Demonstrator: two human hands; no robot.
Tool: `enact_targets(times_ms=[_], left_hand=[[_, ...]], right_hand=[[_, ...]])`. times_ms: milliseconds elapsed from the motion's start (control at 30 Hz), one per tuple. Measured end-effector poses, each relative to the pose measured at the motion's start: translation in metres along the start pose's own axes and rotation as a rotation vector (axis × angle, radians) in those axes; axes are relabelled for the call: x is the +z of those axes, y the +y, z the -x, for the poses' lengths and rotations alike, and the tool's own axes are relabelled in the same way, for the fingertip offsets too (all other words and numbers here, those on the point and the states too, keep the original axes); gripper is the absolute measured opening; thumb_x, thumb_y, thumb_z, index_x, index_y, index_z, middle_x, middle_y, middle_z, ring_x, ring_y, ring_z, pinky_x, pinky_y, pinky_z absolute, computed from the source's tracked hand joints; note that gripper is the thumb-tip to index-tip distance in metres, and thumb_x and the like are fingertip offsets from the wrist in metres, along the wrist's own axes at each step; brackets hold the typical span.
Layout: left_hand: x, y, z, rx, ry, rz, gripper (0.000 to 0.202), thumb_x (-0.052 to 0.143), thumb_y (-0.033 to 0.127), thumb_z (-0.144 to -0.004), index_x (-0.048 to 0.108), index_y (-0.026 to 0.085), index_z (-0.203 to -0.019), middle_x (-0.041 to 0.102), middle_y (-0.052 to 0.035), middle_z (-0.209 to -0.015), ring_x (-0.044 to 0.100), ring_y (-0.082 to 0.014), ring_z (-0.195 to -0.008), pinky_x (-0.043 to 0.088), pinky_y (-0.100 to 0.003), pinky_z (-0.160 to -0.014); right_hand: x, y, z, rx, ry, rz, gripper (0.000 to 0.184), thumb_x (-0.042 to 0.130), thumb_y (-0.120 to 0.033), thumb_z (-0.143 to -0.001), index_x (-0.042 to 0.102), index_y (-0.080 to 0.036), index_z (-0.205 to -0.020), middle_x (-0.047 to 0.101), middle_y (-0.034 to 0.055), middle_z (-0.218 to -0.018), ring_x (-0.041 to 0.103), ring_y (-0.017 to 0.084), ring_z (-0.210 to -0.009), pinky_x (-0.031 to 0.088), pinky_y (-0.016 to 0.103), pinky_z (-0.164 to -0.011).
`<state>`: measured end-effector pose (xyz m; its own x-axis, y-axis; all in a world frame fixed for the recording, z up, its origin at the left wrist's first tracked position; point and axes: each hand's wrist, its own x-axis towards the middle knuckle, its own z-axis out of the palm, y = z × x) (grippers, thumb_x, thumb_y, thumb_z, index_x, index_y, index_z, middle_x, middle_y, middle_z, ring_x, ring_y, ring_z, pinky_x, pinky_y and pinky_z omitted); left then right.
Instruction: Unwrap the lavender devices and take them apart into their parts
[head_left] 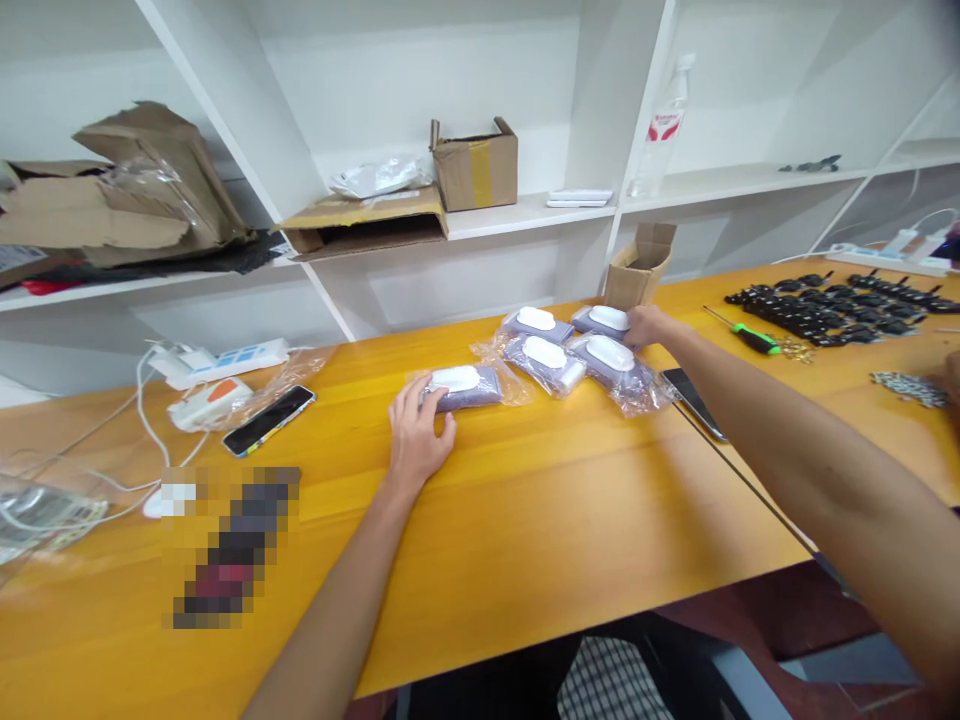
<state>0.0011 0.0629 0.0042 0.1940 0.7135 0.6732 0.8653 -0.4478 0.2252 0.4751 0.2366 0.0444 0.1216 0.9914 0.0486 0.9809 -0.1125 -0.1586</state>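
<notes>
Left hand loosely open against a wrapped pack on the bench; four more packs at its two o'clock. Right hand at their three-o'clock edge; can't tell its grip from here.

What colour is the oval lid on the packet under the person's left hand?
The oval lid is white, best seen in the head view.
</notes>
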Motion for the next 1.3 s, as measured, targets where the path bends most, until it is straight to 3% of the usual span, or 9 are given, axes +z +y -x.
enact_targets(times_ms=[133,300,433,600,733,867,933,1067,1300], left_hand=[[-0.007,0.006,0.009,0.019,0.0,0.005,0.025,0.063,0.02,-0.091,0.068,0.023,-0.115,0.064,-0.0149,-0.145,0.054,-0.0369,-0.142,0.043,-0.056,-0.117],[-0.02,0.017,0.027,0.016,-0.047,0.035,0.012,0.062,0.017,-0.089,0.065,0.023,-0.099,0.067,-0.0138,-0.138,0.057,-0.0361,-0.135,0.046,-0.055,-0.113],[-0.04,0.029,0.049,0.028,-0.121,0.093,0.014,0.059,0.019,-0.092,0.063,0.024,-0.104,0.069,-0.0127,-0.132,0.061,-0.0342,-0.129,0.049,-0.053,-0.11],[-0.066,0.049,0.08,0.082,-0.32,0.191,0.031,0.059,0.024,-0.094,0.06,0.024,-0.125,0.068,-0.0128,-0.134,0.062,-0.0326,-0.129,0.049,-0.053,-0.114],[-0.075,0.062,0.091,0.073,-0.428,0.208,0.041,0.062,0.028,-0.092,0.058,0.025,-0.133,0.067,-0.0127,-0.14,0.061,-0.0344,-0.134,0.048,-0.056,-0.115],[-0.08,0.062,0.09,-0.013,-0.495,0.294,0.04,0.065,0.033,-0.092,0.058,0.026,-0.13,0.066,-0.0124,-0.145,0.061,-0.0349,-0.137,0.045,-0.059,-0.119],[-0.082,0.059,0.09,-0.063,-0.502,0.396,0.04,0.066,0.034,-0.092,0.057,0.026,-0.129,0.064,-0.0136,-0.149,0.061,-0.0336,-0.138,0.046,-0.057,-0.119],[-0.084,0.053,0.089,-0.107,-0.512,0.531,0.039,0.07,0.038,-0.091,0.057,0.027,-0.126,0.063,-0.0147,-0.15,0.062,-0.0328,-0.138,0.048,-0.054,-0.119],[-0.053,0.035,0.05,-0.129,-0.537,0.511,0.046,0.08,0.042,-0.08,0.055,0.026,-0.115,0.065,-0.012,-0.142,0.067,-0.0298,-0.124,0.055,-0.049,-0.107]], right_hand=[[-0.019,0.019,0.039,0.069,-0.135,0.103,0.043,0.094,-0.023,-0.06,0.08,-0.005,-0.097,0.078,0.0196,-0.096,0.073,0.033,-0.096,0.055,0.037,-0.08],[-0.051,0.04,0.095,0.066,-0.054,0.084,0.06,0.09,-0.025,-0.07,0.074,-0.005,-0.124,0.076,0.0239,-0.123,0.069,0.035,-0.116,0.05,0.038,-0.093],[-0.06,0.066,0.154,0.084,0.015,-0.027,0.077,0.087,-0.031,-0.076,0.062,-0.009,-0.145,0.073,0.019,-0.135,0.069,0.03,-0.12,0.051,0.036,-0.099],[-0.03,0.085,0.238,0.146,0.116,-0.732,0.086,0.092,-0.034,-0.058,0.062,-0.019,-0.137,0.07,0.0218,-0.139,0.072,0.035,-0.117,0.059,0.044,-0.094],[0.001,0.049,0.288,-0.044,0.103,-0.882,0.085,0.098,-0.04,-0.052,0.063,-0.026,-0.128,0.075,0.0138,-0.124,0.073,0.037,-0.116,0.058,0.054,-0.104],[0.014,-0.016,0.307,-0.425,0.039,-0.812,0.071,0.093,-0.031,-0.056,0.068,-0.024,-0.122,0.074,0.0133,-0.127,0.07,0.038,-0.12,0.055,0.057,-0.109],[0.016,-0.045,0.307,-0.562,0.003,-0.709,0.069,0.088,-0.023,-0.06,0.069,-0.026,-0.126,0.074,0.0112,-0.13,0.07,0.037,-0.119,0.054,0.055,-0.109],[0.02,-0.086,0.293,-0.668,-0.076,-0.684,0.074,0.083,-0.017,-0.062,0.068,-0.028,-0.134,0.075,0.0074,-0.13,0.071,0.034,-0.117,0.055,0.049,-0.105],[0.047,-0.11,0.249,-0.65,-0.067,-0.905,0.067,0.079,-0.016,-0.064,0.071,-0.026,-0.13,0.07,0.0088,-0.144,0.065,0.034,-0.134,0.045,0.051,-0.121]])
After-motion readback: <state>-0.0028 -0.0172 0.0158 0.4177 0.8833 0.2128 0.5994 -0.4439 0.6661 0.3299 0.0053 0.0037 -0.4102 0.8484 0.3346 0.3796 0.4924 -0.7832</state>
